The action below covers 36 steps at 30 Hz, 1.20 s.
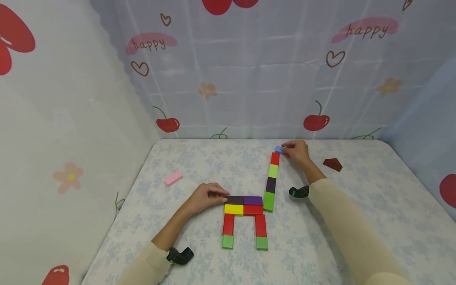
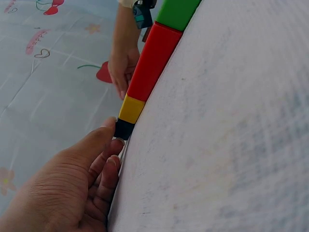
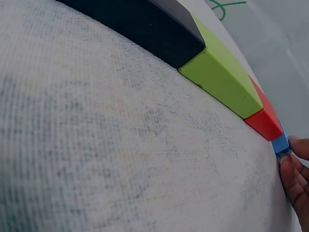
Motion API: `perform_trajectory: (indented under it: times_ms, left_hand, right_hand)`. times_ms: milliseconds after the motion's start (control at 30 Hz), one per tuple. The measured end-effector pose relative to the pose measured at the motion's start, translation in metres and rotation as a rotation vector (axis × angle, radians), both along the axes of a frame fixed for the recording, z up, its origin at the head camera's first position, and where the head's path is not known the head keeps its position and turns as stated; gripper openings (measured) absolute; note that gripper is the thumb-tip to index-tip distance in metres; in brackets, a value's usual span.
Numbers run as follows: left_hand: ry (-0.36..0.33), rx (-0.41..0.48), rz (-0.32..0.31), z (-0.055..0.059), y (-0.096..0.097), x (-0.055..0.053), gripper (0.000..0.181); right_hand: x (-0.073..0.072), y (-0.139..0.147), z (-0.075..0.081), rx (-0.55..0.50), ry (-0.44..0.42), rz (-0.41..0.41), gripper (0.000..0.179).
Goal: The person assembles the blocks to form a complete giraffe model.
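Observation:
At the far end of a slanting column of blocks, my right hand point(image 1: 297, 151) pinches a small blue block point(image 1: 278, 149) between thumb and finger. The blue block meets the column's red block point(image 1: 275, 158); below come light green, black and green blocks. My left hand point(image 1: 206, 198) holds the left end of a black block point(image 1: 234, 200) with thumb and fingertips. That block lies beside a purple block point(image 1: 253, 200), above a yellow block point(image 1: 233, 209) and another red one. Two legs of red and green blocks extend toward me. The right wrist view shows fingertips point(image 3: 288, 169) at the blue block.
A pink block point(image 1: 173, 178) lies at the left of the cloth-covered table point(image 1: 303, 245). A brown angular piece point(image 1: 333, 164) lies right of my right hand. Black devices sit at both wrists. Printed curtains point(image 1: 249, 79) stand behind the table and along its sides.

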State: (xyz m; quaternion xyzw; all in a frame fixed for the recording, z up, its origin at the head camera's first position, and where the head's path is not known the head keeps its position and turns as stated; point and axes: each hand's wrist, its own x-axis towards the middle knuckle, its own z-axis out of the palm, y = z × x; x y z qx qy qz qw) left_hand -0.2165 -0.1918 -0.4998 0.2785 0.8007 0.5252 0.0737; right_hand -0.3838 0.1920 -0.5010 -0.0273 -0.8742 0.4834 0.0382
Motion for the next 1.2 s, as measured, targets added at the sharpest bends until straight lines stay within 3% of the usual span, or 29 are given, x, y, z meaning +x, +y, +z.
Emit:
perform_trajectory:
  times_ms: [267, 967, 1067, 1200]
  left_hand:
    - [-0.001, -0.001, 0.000, 0.002, 0.001, 0.000, 0.021]
    - [-0.029, 0.013, 0.007, 0.002, 0.001, 0.001, 0.020]
    - [-0.031, 0.009, 0.009, -0.002, 0.001, -0.001, 0.020]
    - [-0.013, -0.006, 0.014, -0.017, -0.001, -0.008, 0.021]
  right_hand:
    - [-0.002, -0.004, 0.000, 0.049, 0.012, 0.008, 0.025]
    - [0.001, -0.005, 0.002, 0.058, 0.017, 0.074, 0.023]
    - [0.000, -0.006, 0.001, 0.072, 0.015, 0.062, 0.025]
    - [0.003, -0.005, 0.002, 0.117, 0.075, 0.009, 0.030]
